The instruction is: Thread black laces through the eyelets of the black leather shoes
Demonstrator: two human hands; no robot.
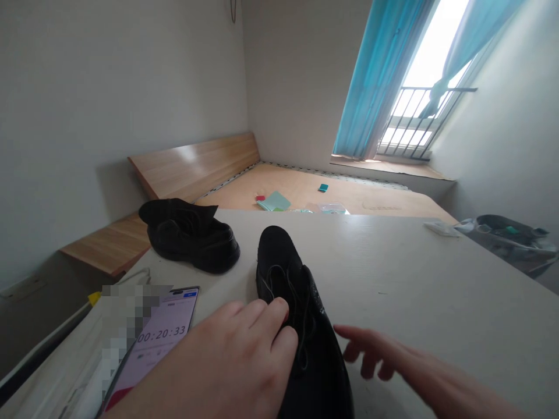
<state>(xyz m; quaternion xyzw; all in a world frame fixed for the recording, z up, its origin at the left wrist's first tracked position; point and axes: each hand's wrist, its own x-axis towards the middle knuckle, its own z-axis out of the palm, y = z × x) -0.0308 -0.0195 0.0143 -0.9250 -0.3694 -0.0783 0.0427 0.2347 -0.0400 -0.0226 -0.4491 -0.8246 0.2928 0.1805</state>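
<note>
At the far left, a white cable [131, 285] with a small yellow part [94, 298] runs along the edge of a pale counter [393, 273]. On the counter lies a smartphone [170, 331] showing a timer at 00:20:33, part of its screen pixelated. Beyond it sits a black leather shoe [192, 241], resting on its sole with its toe to our right, untouched by either hand.

Our left hand [227, 355] lies beside the phone, its grip pressed together on a second black shoe [301, 308], fingers curled over the laces; the thumb is hidden. That shoe lies near the counter's near edge, toe pointing away from us.

Our right hand [375, 355] is just beside the shoe, not touching it, its grip spread with the fingers extended.

Farther right, a small white packet [441, 228] lies on the counter, and a plastic bag [506, 241] sits past its edge. Behind everything stands a bare wooden bed frame [305, 192] holding a teal notebook [274, 201], beneath a window with blue curtains [375, 81].
</note>
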